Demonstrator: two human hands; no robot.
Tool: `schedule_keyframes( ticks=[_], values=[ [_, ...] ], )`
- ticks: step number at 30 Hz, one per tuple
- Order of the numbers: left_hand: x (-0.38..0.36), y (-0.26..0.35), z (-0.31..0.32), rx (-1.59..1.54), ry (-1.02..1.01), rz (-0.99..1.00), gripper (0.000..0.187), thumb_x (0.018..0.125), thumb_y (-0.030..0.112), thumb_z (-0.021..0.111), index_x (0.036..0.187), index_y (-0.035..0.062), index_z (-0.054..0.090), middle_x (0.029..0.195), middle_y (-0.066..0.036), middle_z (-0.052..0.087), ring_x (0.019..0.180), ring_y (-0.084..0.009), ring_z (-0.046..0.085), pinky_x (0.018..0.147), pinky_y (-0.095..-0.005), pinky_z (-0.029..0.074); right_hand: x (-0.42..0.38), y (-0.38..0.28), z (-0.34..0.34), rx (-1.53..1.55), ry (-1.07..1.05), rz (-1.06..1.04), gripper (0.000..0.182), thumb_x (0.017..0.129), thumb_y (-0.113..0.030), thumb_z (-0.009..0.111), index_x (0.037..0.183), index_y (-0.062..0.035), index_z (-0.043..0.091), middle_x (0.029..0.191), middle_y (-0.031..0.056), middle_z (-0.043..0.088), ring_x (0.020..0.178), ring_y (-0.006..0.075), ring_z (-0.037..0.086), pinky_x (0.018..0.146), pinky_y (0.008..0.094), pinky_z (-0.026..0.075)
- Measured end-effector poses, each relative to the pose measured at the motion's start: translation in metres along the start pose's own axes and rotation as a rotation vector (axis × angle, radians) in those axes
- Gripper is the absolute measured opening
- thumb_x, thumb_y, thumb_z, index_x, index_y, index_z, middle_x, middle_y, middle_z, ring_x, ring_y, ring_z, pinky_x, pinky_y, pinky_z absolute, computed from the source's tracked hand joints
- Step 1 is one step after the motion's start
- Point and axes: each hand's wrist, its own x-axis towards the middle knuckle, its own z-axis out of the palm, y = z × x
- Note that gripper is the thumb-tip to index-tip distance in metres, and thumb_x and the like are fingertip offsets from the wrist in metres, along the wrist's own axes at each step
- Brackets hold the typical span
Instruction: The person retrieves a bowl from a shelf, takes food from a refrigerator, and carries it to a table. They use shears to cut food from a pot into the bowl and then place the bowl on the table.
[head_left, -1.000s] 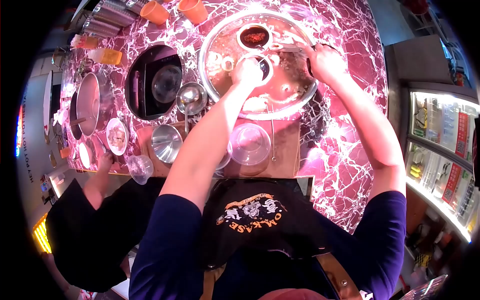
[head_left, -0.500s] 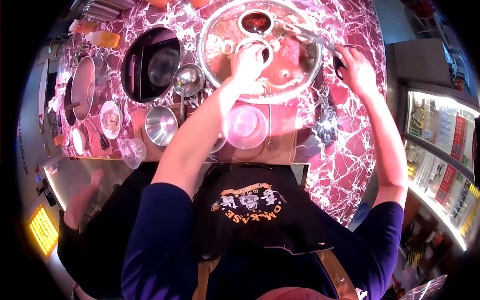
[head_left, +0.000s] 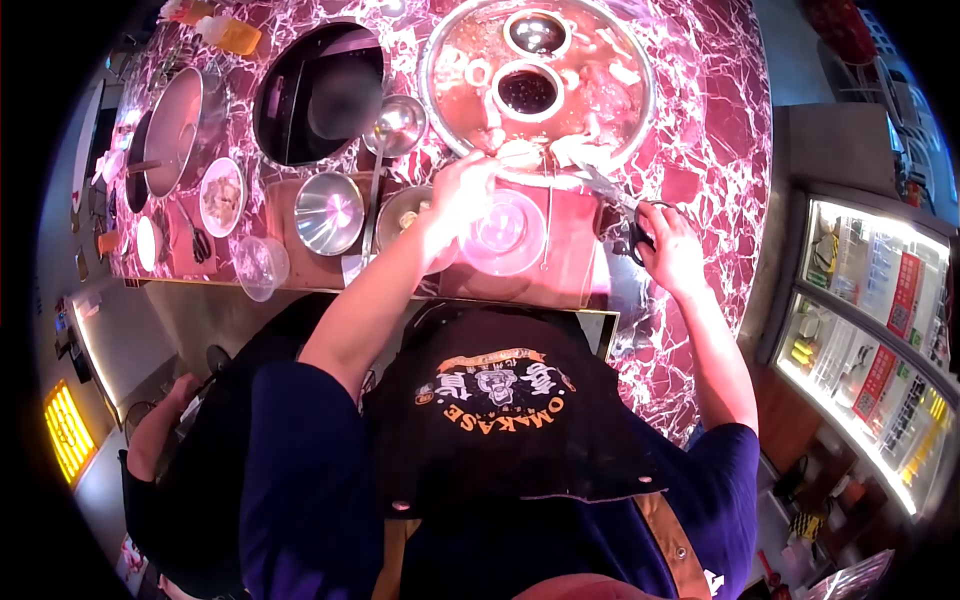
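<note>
Now left hand [head_left: 455,205] grips clear bowl [head_left: 505,235] rim; right hand [head_left: 668,245] holds scissors [head_left: 612,192] by pot [head_left: 440,95] edge.

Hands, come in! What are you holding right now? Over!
Left hand at clear plastic bowl's rim. Right hand grips scissors, blades toward big pot. Nothing between hands and bowl.

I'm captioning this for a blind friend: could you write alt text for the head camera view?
Seen from above, a person's left hand touches a clear round plastic container while the right hand grips black-handled metal scissors pointing toward a large round steel hotpot of broth, all on a pink marbled table with steel bowls.
</note>
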Motion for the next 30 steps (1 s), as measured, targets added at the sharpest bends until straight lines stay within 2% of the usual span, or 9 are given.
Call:
schedule_keyframes(
  ticks=[3,5,11,14,18,21,23,26,30],
  values=[
    [-0.008,-0.011,-0.007,-0.048,0.020,-0.006,0.023,0.088,0.009,0.057,0.107,0.0092,0.070,0.106,-0.011,0.067,0.095,-0.0328,0.066,0.081,-0.0408,0.053,-0.010,-0.008,-0.017,0.136,-0.081,0.118,0.055,0.074,-0.010,0.074,0.127,-0.0111,0.057,0.106,0.0158,0.063,0.100,0.0356,0.063,0.090,0.0429,0.052],
    [-0.009,-0.014,-0.012,-0.064,0.046,-0.040,0.023,0.089,0.009,0.057,0.106,0.0083,0.070,0.107,-0.012,0.067,0.096,-0.0332,0.066,0.082,-0.0404,0.053,-0.012,0.000,-0.021,0.298,-0.097,0.235,0.053,0.076,-0.009,0.072,0.127,-0.0118,0.058,0.113,0.0159,0.065,0.102,0.0325,0.065,0.091,0.0414,0.053],
    [0.020,-0.008,-0.037,-0.106,0.011,-0.006,0.020,0.090,0.013,0.057,0.103,0.0056,0.072,0.103,-0.015,0.070,0.096,-0.0344,0.067,0.084,-0.0415,0.053,0.022,0.035,-0.038,0.643,-0.345,0.547,0.044,0.083,-0.009,0.068,0.125,-0.0028,0.057,0.101,0.0139,0.070,0.087,0.0184,0.067,0.079,0.0290,0.052],
    [0.065,0.006,-0.044,-0.041,-0.129,-0.018,0.023,0.090,0.015,0.056,0.104,0.0086,0.072,0.100,-0.017,0.070,0.096,-0.0342,0.067,0.084,-0.0410,0.053,0.051,0.067,-0.018,0.621,-0.353,0.427,0.041,0.085,-0.017,0.070,0.123,-0.0028,0.058,0.098,0.0122,0.068,0.086,0.0188,0.063,0.078,0.0301,0.049],
    [0.123,0.027,-0.037,0.086,-0.404,-0.057,0.024,0.087,0.017,0.055,0.102,0.0105,0.073,0.095,-0.017,0.070,0.091,-0.0340,0.068,0.082,-0.0406,0.053,0.082,0.077,-0.004,0.590,-0.479,0.528,0.040,0.086,-0.021,0.069,0.121,-0.0047,0.059,0.101,0.0136,0.068,0.091,0.0221,0.063,0.083,0.0338,0.048],
    [0.141,0.042,-0.039,0.127,-0.458,-0.013,0.023,0.085,0.015,0.055,0.097,0.0091,0.074,0.092,-0.017,0.070,0.088,-0.0326,0.069,0.080,-0.0411,0.053,0.088,0.076,0.004,0.488,-0.501,0.393,0.042,0.085,-0.018,0.070,0.124,-0.0056,0.059,0.105,0.0163,0.068,0.096,0.0254,0.065,0.088,0.0356,0.048],
    [0.169,0.006,0.010,0.246,-0.437,-0.079,0.022,0.084,0.013,0.056,0.093,0.0082,0.075,0.088,-0.018,0.070,0.084,-0.0306,0.069,0.078,-0.0398,0.053,0.079,0.073,0.009,0.431,-0.360,0.299,0.047,0.083,-0.017,0.070,0.127,-0.0074,0.058,0.112,0.0178,0.068,0.104,0.0288,0.066,0.093,0.0371,0.048],
    [0.157,0.007,-0.003,0.013,-0.427,0.019,0.021,0.086,0.011,0.058,0.098,0.0082,0.075,0.080,-0.014,0.070,0.074,-0.0224,0.066,0.072,-0.0363,0.051,0.067,0.056,-0.004,0.384,-0.321,0.359,0.052,0.081,-0.015,0.070,0.130,-0.0081,0.056,0.119,0.0180,0.067,0.111,0.0313,0.065,0.097,0.0383,0.048],
    [0.146,0.003,-0.008,-0.178,-0.438,-0.122,0.032,0.084,0.012,0.052,0.107,0.0130,0.074,0.102,-0.014,0.072,0.093,-0.0258,0.070,0.085,-0.0348,0.053,0.060,0.046,-0.006,0.331,-0.246,0.347,0.052,0.081,-0.014,0.069,0.131,-0.0086,0.056,0.116,0.0181,0.067,0.109,0.0325,0.065,0.095,0.0396,0.049]
  ],
)
